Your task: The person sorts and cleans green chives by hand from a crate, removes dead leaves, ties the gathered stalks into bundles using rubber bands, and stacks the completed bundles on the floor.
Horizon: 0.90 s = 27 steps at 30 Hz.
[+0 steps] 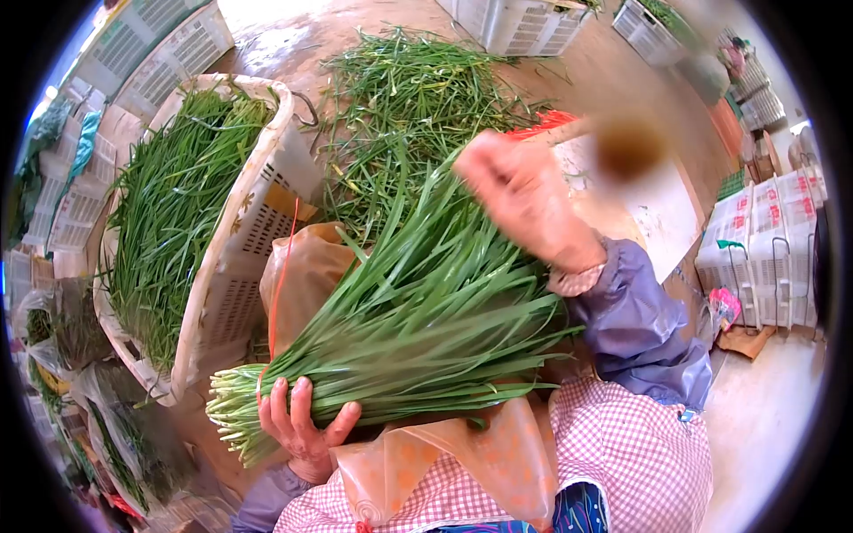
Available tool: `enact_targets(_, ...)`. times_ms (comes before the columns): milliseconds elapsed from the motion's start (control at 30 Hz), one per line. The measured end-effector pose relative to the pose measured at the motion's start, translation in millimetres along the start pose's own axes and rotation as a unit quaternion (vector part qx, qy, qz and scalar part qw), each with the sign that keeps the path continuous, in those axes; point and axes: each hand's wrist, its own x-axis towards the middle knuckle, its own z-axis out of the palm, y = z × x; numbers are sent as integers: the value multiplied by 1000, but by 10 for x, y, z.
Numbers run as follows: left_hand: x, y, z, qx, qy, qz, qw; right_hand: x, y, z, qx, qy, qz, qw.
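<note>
Brown floor (613, 86) bears a white slotted plastic basket (253, 226) at ten o'clock. Centrally lies a long-leaved green bundle (426, 311), the left hand (306, 440) curled round it at seven; the right hand (524, 204), at two, seems half-closed, its hold too blurred to tell.

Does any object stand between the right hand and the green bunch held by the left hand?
Nothing visible: the right hand is close to the green bunch, at its leafy end; blur hides whether it touches.

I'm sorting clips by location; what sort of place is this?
Likely a vegetable packing shed: a bunch of greens, a heap of loose greens on the floor, and crates on both sides.
</note>
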Motion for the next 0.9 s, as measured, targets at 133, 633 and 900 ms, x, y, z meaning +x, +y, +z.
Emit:
enact_targets(133,-10,-39,8,-6,2,7,1000,5,188,-367,220,76,206,950)
enact_targets(633,59,-119,34,-35,12,15,999,-105,423,-302,-14,41,89,995)
enact_targets(900,511,-463,-66,-198,-103,-68,972,-423,470,-198,339,-186,159,908)
